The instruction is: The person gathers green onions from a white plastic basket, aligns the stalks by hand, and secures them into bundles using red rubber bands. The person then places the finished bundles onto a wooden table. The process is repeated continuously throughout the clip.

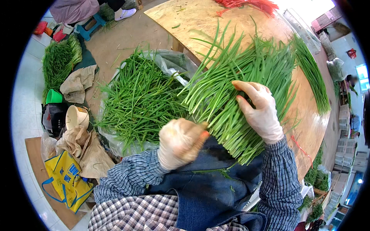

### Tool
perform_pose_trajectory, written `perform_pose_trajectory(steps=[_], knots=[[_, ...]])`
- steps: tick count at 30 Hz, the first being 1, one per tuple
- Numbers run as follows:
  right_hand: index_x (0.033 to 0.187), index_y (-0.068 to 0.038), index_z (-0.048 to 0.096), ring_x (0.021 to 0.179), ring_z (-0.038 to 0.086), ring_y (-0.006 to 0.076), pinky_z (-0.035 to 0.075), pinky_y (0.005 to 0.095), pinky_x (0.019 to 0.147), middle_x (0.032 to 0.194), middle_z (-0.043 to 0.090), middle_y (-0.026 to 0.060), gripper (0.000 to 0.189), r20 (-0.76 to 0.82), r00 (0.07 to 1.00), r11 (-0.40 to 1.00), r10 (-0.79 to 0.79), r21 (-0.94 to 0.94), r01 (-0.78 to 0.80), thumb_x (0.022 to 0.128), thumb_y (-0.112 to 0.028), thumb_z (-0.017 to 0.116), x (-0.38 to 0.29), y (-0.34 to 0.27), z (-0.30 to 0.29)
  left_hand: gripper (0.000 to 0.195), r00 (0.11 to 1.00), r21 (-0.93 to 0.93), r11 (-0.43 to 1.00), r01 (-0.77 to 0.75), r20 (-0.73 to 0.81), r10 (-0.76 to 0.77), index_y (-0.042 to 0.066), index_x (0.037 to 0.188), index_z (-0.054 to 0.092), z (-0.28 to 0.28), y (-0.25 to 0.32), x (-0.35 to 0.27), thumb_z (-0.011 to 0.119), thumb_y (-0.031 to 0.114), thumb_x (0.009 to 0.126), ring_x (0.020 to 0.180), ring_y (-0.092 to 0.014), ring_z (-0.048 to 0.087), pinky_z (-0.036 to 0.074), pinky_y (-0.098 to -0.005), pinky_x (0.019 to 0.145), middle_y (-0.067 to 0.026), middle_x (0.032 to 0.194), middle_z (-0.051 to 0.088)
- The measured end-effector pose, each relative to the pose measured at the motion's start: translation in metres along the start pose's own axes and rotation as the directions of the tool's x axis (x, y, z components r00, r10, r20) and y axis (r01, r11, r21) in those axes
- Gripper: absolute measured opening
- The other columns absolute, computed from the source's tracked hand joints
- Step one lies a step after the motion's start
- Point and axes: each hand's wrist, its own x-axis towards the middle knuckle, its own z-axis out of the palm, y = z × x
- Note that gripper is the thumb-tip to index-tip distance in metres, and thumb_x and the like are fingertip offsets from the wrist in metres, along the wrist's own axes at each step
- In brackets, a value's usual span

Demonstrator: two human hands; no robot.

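Observation:
A thick pile of green garlic chives (231, 95) lies partly on the wooden tabletop and hangs over its edge, pale cut ends towards my lap. My right hand (258, 109), in a thin whitish glove, rests on the pile with thumb and forefinger apart. Beside the cut ends, my gloved left hand (180, 144) is curled and blurred by motion; whether it pinches a stem cannot be made out. Loose chives (141, 98) fill a clear plastic bag (170, 68) left of the table. A few leaf scraps lie on my dark apron (214, 173).
On the round-edged wooden table (306, 127) lie a separate chive bundle (312, 75) and red ties (248, 4). At left stand a cream bucket (77, 117), a yellow bag (68, 182) and stacked chives (60, 60). A person sits near a blue stool (89, 27).

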Motion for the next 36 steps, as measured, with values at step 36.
perform_pose_trajectory(steps=[36], knots=[[0.087,-0.006,0.059,0.111,0.051,0.0282,0.039,0.0425,0.095,0.113,0.058,0.0059,0.021,0.089,0.962,0.947,-0.259,-0.171,0.271,0.068,0.000,0.054,-0.001,0.002,0.008,0.024,0.993,0.344,0.937,0.052,0.078,-0.083,0.008,0.092,0.062,0.020,-0.013,0.008,0.070,0.012,0.070,0.068,-0.024,0.056,0.044,-0.0355,0.057,-0.0064,0.078,0.055]])
